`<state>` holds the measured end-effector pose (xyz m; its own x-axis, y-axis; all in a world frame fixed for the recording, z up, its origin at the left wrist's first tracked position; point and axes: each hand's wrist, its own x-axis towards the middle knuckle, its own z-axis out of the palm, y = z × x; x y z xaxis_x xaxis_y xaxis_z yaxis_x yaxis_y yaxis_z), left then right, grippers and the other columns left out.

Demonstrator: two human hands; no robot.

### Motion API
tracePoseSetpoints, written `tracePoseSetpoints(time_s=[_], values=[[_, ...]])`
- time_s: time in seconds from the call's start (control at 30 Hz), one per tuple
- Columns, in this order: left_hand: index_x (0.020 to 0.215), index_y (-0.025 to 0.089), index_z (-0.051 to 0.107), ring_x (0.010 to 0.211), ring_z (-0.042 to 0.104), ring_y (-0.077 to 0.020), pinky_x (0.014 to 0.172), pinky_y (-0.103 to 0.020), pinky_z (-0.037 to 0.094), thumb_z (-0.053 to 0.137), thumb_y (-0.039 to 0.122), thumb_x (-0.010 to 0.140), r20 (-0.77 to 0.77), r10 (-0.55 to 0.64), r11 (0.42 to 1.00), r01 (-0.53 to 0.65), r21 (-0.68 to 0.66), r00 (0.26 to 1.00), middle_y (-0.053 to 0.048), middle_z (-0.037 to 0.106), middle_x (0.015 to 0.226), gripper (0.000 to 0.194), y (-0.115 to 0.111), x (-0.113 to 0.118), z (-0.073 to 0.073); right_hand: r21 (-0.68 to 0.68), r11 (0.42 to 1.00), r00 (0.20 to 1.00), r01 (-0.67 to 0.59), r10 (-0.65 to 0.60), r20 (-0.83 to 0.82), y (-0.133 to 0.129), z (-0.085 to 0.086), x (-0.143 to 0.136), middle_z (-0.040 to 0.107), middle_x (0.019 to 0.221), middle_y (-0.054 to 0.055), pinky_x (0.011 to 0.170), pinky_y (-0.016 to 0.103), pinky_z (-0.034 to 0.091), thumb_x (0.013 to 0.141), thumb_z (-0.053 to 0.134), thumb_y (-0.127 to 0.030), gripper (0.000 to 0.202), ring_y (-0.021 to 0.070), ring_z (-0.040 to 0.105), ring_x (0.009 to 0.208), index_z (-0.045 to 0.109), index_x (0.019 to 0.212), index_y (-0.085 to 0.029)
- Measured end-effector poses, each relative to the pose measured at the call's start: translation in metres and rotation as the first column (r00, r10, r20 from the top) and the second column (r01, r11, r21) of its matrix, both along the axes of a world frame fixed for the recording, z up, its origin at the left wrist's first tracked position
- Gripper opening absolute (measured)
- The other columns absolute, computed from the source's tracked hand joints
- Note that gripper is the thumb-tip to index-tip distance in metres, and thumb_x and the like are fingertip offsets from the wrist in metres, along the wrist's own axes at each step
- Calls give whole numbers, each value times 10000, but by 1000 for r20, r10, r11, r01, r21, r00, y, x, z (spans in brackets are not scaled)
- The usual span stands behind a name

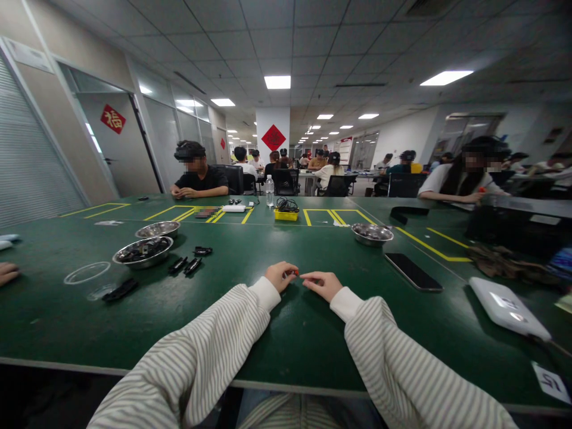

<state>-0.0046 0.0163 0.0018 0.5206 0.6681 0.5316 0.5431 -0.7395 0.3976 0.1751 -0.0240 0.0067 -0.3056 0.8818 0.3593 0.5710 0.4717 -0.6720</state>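
My left hand [280, 276] is closed in a pinch around a small orange-red piece [295, 271], too small to make out further. Close by on the right, my right hand [322, 285] has its fingers stretched toward that piece, with a narrow gap between the two hands. Nothing shows in the right fingers. Both hands are low over the green table [286, 333]. To their left lie several black clip-like parts [193, 266], and beyond these stands a steel bowl [143, 260] filled with similar dark parts.
A second steel bowl [158, 230] sits behind the filled one; another bowl [372, 234] stands at right. A phone [413, 271] and white power bank [509, 308] lie right. A yellow tray [286, 215] holds black cable. A co-worker's hand [8, 273] rests at far left.
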Motion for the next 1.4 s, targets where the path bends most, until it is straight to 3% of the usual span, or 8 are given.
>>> tracePoseSetpoints(time_s=[0.13,0.27,0.37,0.5,0.9,1.13,1.3,1.4], values=[[823,192,576,688,502,-112,657,-218,398,456,181,708,-135,268,963,-261,67,954,-18,544,748,167,36,-29,0,-19,1000,999,5,-4,42,0,-2,-1,649,708,36,498,196,409,659,508,-231,245,118,563,588,632,858,-164],[844,213,589,757,498,-148,667,-235,390,441,199,710,-246,522,847,-531,34,817,-36,539,785,199,66,-67,-1,-25,1000,997,10,-8,79,-1,-1,-1,647,671,29,486,192,397,663,495,-233,227,95,532,514,643,817,-156],[838,234,599,789,489,-154,676,-232,385,421,199,718,-317,569,802,-598,5,759,-36,539,808,217,74,-82,-3,-31,999,997,9,-7,80,-3,1,-1,646,664,28,481,185,393,662,488,-230,230,87,523,500,642,813,-150],[856,241,591,834,459,-161,691,-236,380,436,236,712,-297,584,803,-593,69,756,-30,523,898,213,73,-83,-5,-38,999,997,11,-8,79,-4,3,-2,643,648,24,470,182,388,657,488,-229,227,82,513,483,644,800,-148],[726,175,580,846,428,-174,784,-293,351,486,191,668,-213,417,907,-393,150,883,-47,537,840,112,70,-79,-1,-33,999,999,-30,30,21,-3,0,-1,638,616,20,489,190,417,650,484,-219,198,101,555,520,645,749,-159],[722,168,558,776,456,-145,762,-277,356,502,193,664,-120,62,994,-50,100,991,-22,563,758,84,27,-28,-1,-9,995,988,98,-98,-116,-1,2,0,615,554,42,482,213,442,676,460,-255,230,110,550,473,625,757,-118],[706,171,554,761,479,-134,757,-270,346,559,204,621,-129,-230,972,234,13,965,-11,572,748,91,-13,13,-2,32,990,980,135,-128,-151,-3,4,1,607,540,32,483,211,441,672,466,-259,214,112,552,474,619,747,-129],[711,173,556,766,486,-126,770,-268,332,557,184,621,-132,-302,953,303,-13,944,-7,575,752,91,-21,22,-4,46,990,986,133,-127,-109,-3,5,1,605,538,27,489,207,434,677,465,-260,210,113,553,487,624,740,-137]])
